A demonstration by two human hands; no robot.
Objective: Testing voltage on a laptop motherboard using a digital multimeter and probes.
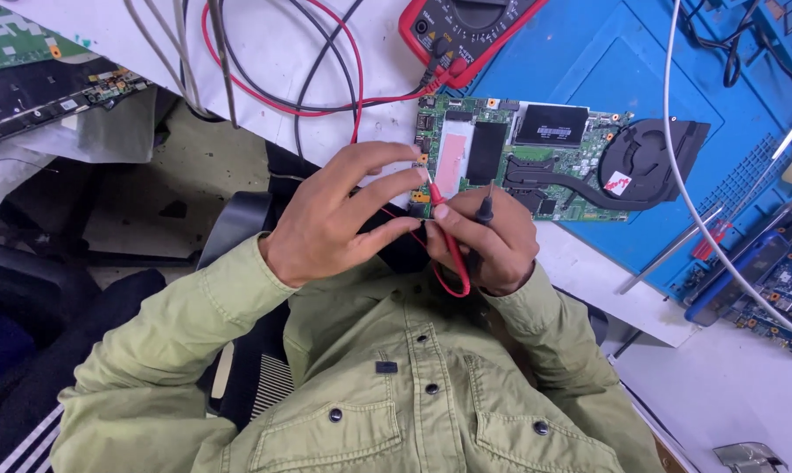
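Head view looks straight down on two hands meeting over the near edge of a circuit board. Which hand is which: the camera looks down and back at the person's own chest, so the picture is turned about, and the hand on the picture's left comes from the person's right sleeve.

That right hand [339,215] is spread, fingers stretched toward the board, with thumb and forefinger pinched on the red probe [437,197], whose tip points at the board's near corner. Its wrist bends out of a pale green shirt sleeve [194,307].

Just beside it, fingertips almost touching, the left hand [492,241] is curled shut around the black probe [483,208], which stands nearly upright with its tip on the board edge. A loop of red lead [453,280] hangs below both hands.

Directly beyond the hands lies the green circuit board [501,153] on the desk [588,263], carrying a copper heat pipe and a black fan [654,162] at its far side from the left hand. Farther out, past the right hand's fingers, red and black leads run to a red multimeter [466,26], cut off by the frame's top edge.

Exact contact points of both probe tips are too small to make out, and the left hand's palm hides the black probe's lower body.
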